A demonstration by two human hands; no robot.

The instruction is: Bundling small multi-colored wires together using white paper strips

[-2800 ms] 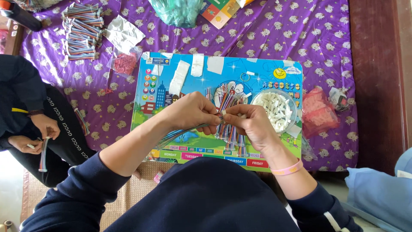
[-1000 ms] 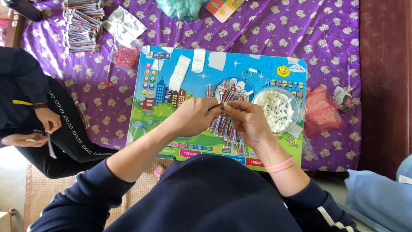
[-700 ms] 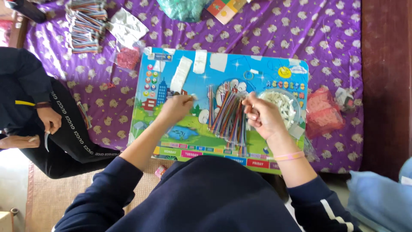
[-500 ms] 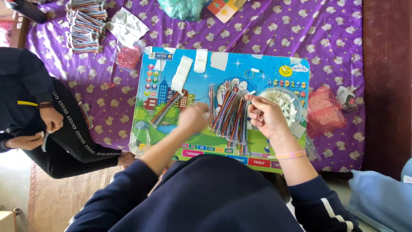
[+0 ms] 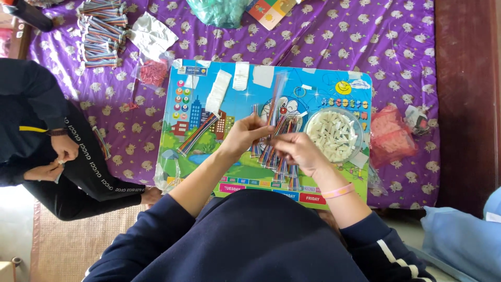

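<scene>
While I watched from the head view, my left hand (image 5: 249, 131) pinched one strand from the pile of coloured ribbon cables (image 5: 276, 151) on the picture board (image 5: 334, 89), and my right hand (image 5: 296, 151) pressed closed on that pile, just beside the bowl of white connectors (image 5: 334, 134).

We see a bed covered by a purple patterned sheet (image 5: 323, 49), on which a colourful cartoon board (image 5: 209, 156) lies flat near its front edge. Directly on the sheet we also find 1 stack of multicoloured wire bundles (image 5: 102, 31) at the far left, a white bag (image 5: 151, 34) and a clear bag of red pieces (image 5: 152, 72) beside it, and a pink bag (image 5: 391, 137) just right of the board. At the far edge lie a green plastic bag (image 5: 222, 11) and a coloured box (image 5: 271, 9).
</scene>
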